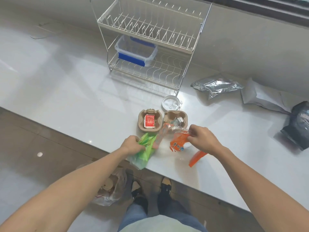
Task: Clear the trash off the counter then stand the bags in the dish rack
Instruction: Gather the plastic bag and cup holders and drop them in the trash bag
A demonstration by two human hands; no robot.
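My left hand grips a crumpled green plastic wrapper at the counter's front edge. My right hand pinches an orange and clear plastic wrapper lying just right of it. Behind them sits a brown pulp cup carrier with a red sauce packet in its left cup and clear scraps in its right cup. A clear plastic lid lies behind the carrier. A silver foil bag, a grey bag and a dark bag lie flat at the right. The wire dish rack stands at the back.
A clear container with blue clips rests on the rack's lower shelf. On the floor below the counter edge sits a plastic trash bag holding brown paper items, beside my feet.
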